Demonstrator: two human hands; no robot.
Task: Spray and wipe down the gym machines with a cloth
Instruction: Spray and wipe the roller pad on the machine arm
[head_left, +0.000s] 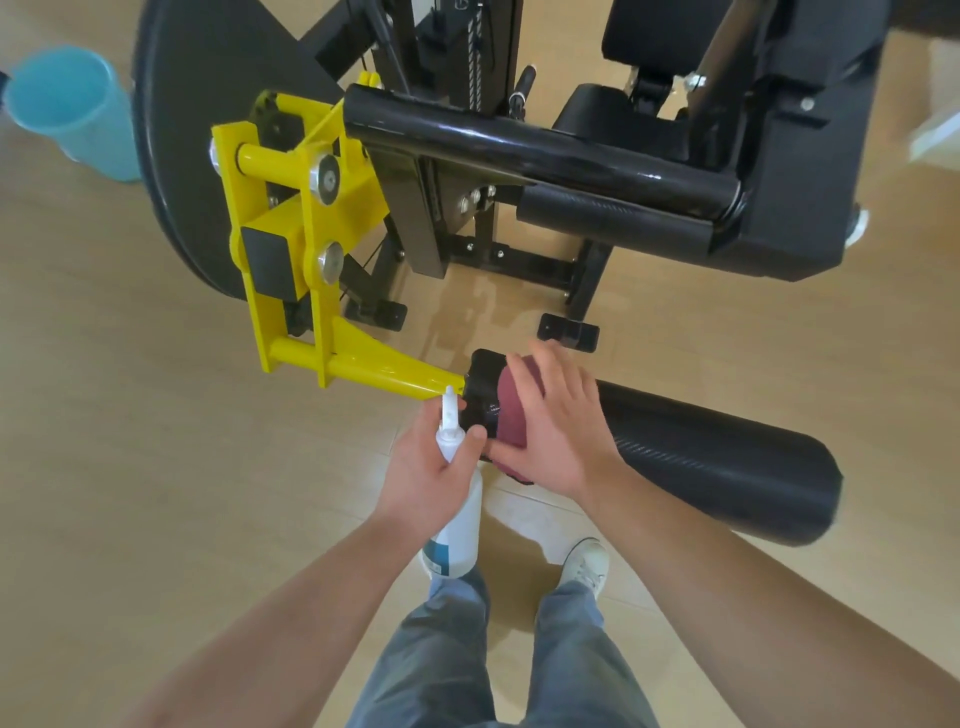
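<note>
At the low end of the leg machine, in the head view, the person is pressing a maroon cloth (511, 413) onto the near end of the lower black roller pad (717, 457), right where the pad meets the yellow lever arm (363, 371). The right hand (556, 415) is lying over the cloth with its fingers spread and nearly straight across the top of the pad, while the thumb is running along the near side. The left hand (431, 460) is curling its fingers round the neck of a white spray bottle (460, 525), whose nozzle is pointing at the joint just beside the cloth.

The cloth is looking soft and limp, so it will likely bunch unless the palm is kept flat on it. The pad is probably foam under a textured skin, giving a little and gripping the fabric. It seems wet and glossy by the cloth, so the hand may be sliding more easily there. The bottle is probably light plastic, and the neck below the trigger is the natural hold.

A blue bucket (67, 109) is standing on the wooden floor (156, 441) at far left, well apart from the hands.
</note>
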